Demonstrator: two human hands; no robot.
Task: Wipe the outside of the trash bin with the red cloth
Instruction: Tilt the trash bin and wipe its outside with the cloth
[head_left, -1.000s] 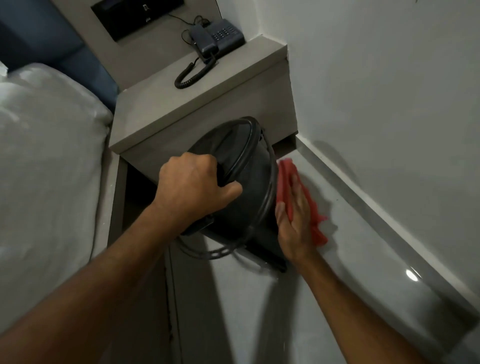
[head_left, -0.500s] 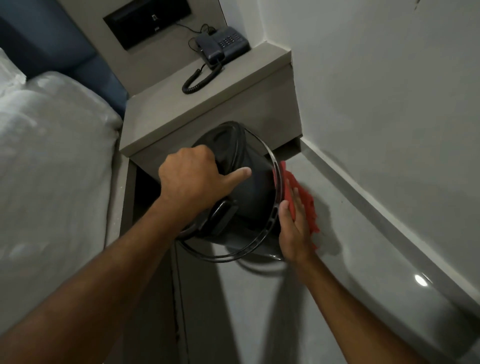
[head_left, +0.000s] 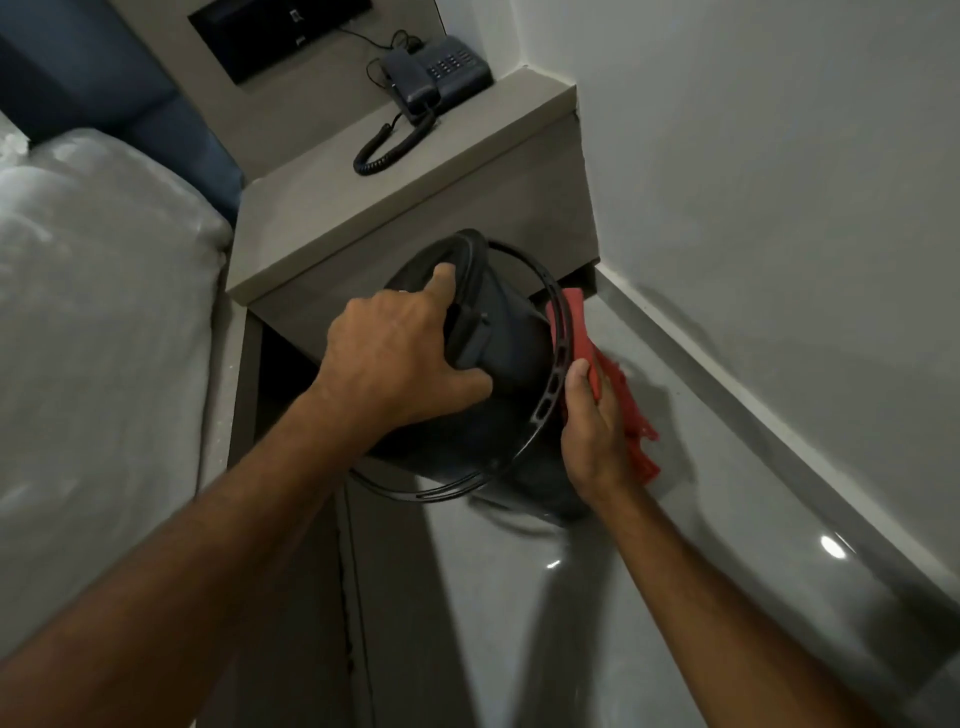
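Note:
The black trash bin (head_left: 511, 364) is tilted above the floor in front of the nightstand, its mouth turned away from me toward the upper left. A thin black slotted ring (head_left: 550, 395) hangs loose around its body. My left hand (head_left: 395, 358) grips the bin's rim, with the thumb along the side. My right hand (head_left: 592, 431) presses the red cloth (head_left: 631, 415) against the bin's right outer wall; part of the cloth hangs below my palm.
A grey nightstand (head_left: 395, 218) stands directly behind the bin and carries a dark corded telephone (head_left: 441, 73). A bed with white bedding (head_left: 98, 332) fills the left. A white wall with a baseboard (head_left: 779, 415) runs along the right, above a glossy grey floor (head_left: 519, 597).
The bin has turned in my left hand, which now grips further over the rim. My right hand and the cloth have slid along the bin's right side.

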